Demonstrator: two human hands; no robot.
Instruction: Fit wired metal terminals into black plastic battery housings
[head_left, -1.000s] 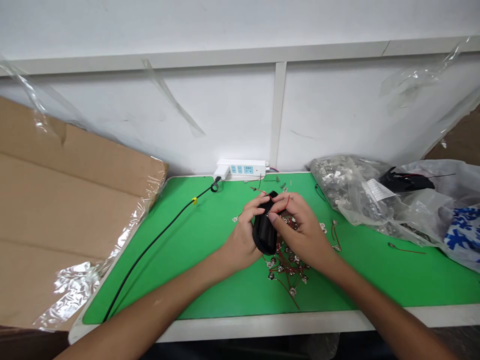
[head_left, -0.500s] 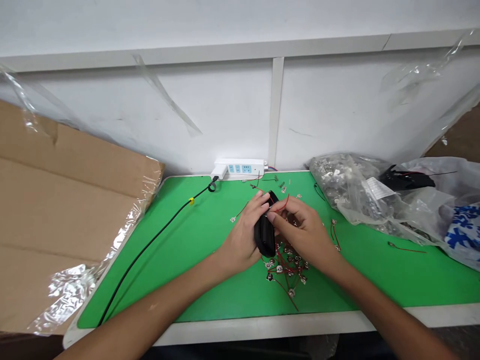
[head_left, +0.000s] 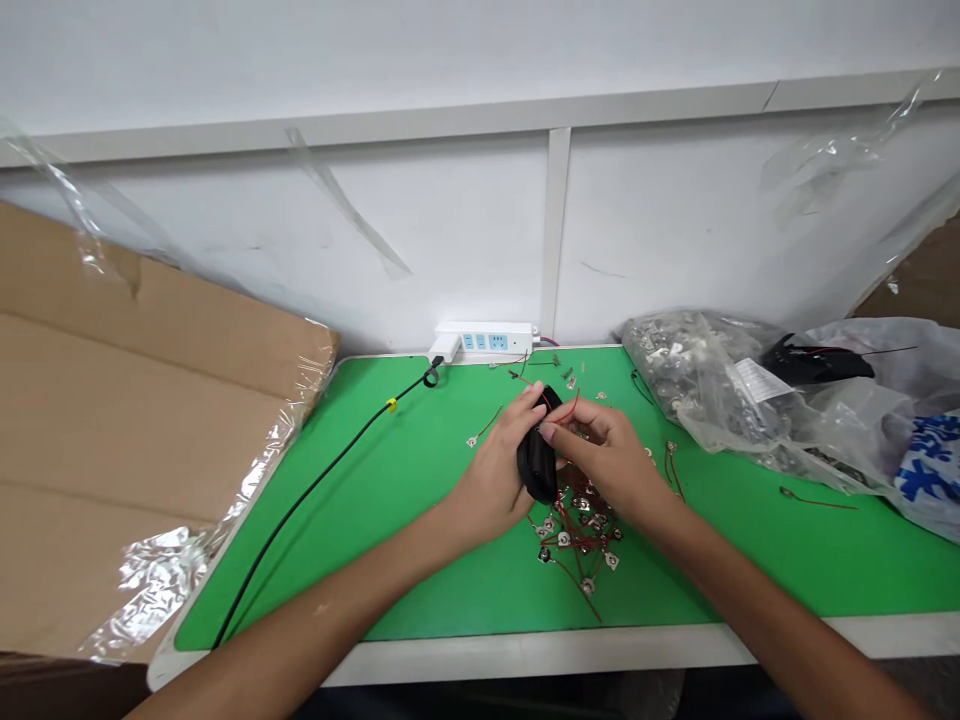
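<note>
A black plastic housing, hollow-looking and elongated, is gripped in my left hand above the green mat. My right hand is closed, thumb and fingers pinched at the housing's upper right side. A thin red wire sticks up from between those fingertips; its lower end is hidden by them. Under and beside my hands lies a pile of small metal contact pieces with red wires attached. One more contact piece with a wire rests left of my left hand.
A white power strip stands against the wall with a black cable plugged in. Clear plastic bags of metal parts lie at the right, a black part on top. A cardboard sheet leans at the left. The mat covers the table.
The black housing has turned slightly in my left hand. My right hand keeps its pinch by the housing. The whole view has shifted a little.
</note>
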